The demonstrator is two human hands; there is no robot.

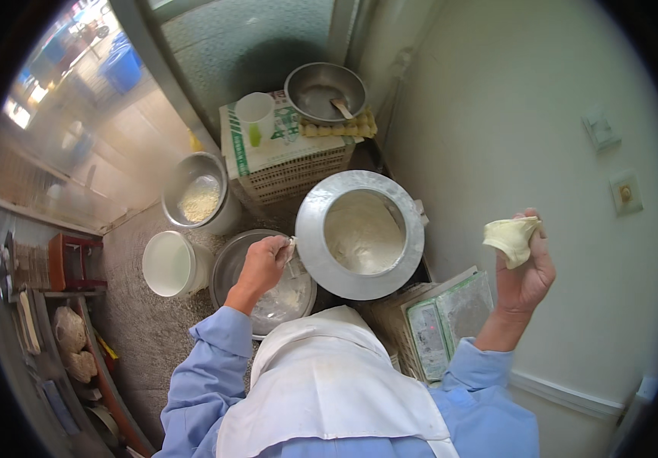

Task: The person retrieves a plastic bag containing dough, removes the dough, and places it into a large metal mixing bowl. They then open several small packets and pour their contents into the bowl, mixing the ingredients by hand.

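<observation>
My right hand (526,275) is raised near the wall on the right, its fingers closed on a soft piece of pale dough (511,239) that droops from them. My left hand (267,260) is at the left edge of the wide metal rim of a round mixer bowl (360,287), with a small whitish bit, too small to name, at its fingertips. Inside the bowl lies a mass of smooth pale dough (363,235). Below my left hand is a wide metal basin (283,309) with whitish residue in it.
A white bucket (170,264) and a metal bowl of pale crumbs (198,200) stand at the left. Behind the mixer, a crate (294,174) bears a metal bowl (320,91), a plastic tub (254,109) and an egg tray (337,127). A flour-dusted scale (429,338) is at the right, beside the wall.
</observation>
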